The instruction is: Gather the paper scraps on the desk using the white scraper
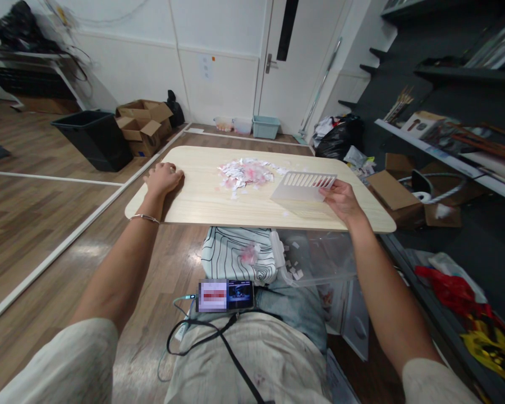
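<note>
My right hand pinches a translucent white plastic sheet with a row of slots by its right end. The sheet leans over the right part of a pale wooden tabletop. Left of the sheet, a loose pile of white and pink paper scraps lies near the middle of the tabletop, with a few bits scattered around it. My left hand rests palm down on the left part of the tabletop, fingers apart and slightly bent, holding nothing.
Below the near edge are a striped cloth-lined container with pink scraps and a clear plastic bin with white pieces. A phone with cables lies on my lap. A black bin stands left; shelves line the right.
</note>
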`<action>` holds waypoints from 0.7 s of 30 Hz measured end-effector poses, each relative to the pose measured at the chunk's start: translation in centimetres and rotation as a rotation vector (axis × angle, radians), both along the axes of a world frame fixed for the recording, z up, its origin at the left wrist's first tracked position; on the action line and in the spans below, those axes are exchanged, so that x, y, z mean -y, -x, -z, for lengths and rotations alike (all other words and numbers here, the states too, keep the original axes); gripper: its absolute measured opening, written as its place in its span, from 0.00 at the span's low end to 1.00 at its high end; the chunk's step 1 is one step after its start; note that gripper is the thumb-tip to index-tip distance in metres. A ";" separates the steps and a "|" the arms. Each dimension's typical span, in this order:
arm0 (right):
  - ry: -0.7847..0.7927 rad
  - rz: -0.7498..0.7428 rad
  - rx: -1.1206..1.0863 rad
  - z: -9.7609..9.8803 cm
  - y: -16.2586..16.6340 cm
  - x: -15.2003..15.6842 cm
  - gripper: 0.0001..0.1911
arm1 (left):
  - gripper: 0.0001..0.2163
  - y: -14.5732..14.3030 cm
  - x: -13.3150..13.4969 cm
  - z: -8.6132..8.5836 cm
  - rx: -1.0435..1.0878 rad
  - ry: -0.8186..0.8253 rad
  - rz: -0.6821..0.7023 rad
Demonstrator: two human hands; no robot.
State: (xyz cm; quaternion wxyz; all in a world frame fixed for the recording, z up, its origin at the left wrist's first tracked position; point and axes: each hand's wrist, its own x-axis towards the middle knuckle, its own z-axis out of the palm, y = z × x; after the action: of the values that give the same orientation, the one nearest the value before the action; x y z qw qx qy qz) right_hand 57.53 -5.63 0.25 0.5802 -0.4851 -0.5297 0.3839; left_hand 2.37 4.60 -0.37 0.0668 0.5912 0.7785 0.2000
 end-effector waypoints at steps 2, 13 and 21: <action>0.001 0.001 0.016 0.0 0.0 0.0 0.31 | 0.28 -0.1 0.1 -0.1 0.004 0.003 -0.004; 0.076 -0.119 0.032 0.2 -0.9 0.3 0.31 | 0.29 0.1 -0.2 0.2 0.018 -0.014 -0.002; 0.120 -0.199 0.009 0.2 -1.3 0.6 0.32 | 0.29 0.1 -0.2 0.2 -0.004 0.007 -0.004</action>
State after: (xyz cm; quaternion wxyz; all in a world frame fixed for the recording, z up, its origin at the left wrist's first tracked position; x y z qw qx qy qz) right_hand 58.79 -6.24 0.01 0.5067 -0.4659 -0.5539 0.4684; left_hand 2.25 4.83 -0.55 0.0673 0.5898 0.7805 0.1961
